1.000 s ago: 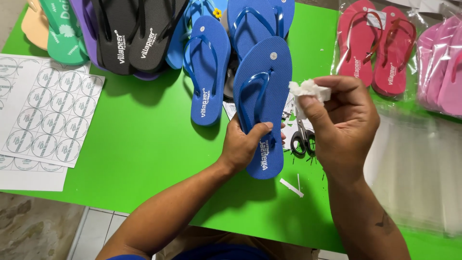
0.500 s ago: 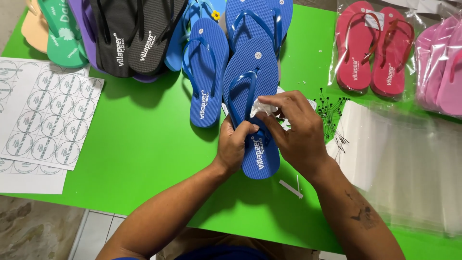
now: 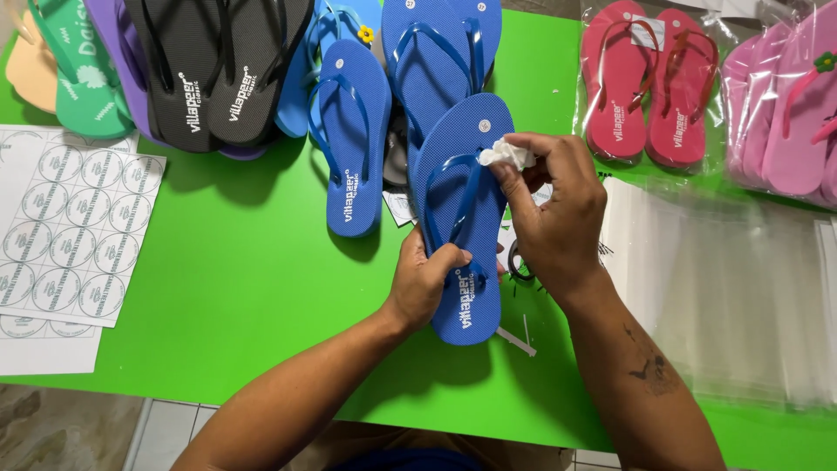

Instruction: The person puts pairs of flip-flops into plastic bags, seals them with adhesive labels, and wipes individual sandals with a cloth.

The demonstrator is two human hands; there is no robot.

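A blue flip-flop [image 3: 462,209] lies lengthwise on the green table [image 3: 244,288] in front of me. My left hand [image 3: 425,283] grips its heel end, thumb on top of the sole. My right hand [image 3: 551,214] pinches a small crumpled white cloth [image 3: 507,154] and presses it against the flip-flop's right strap near the toe end. Under my right hand, dark scissor handles [image 3: 517,262] peek out beside the sole.
Other blue flip-flops [image 3: 353,131] lie just left and behind. Black [image 3: 214,70], purple and green ones [image 3: 74,78] sit at the back left. Bagged red [image 3: 649,83] and pink pairs [image 3: 789,113] are at the right, over clear plastic bags [image 3: 724,288]. Round sticker sheets [image 3: 65,235] lie left.
My right hand came down from holding the white cloth in the air to the flip-flop, then slid the cloth along the strap toward the toe. My left hand stayed on the heel.
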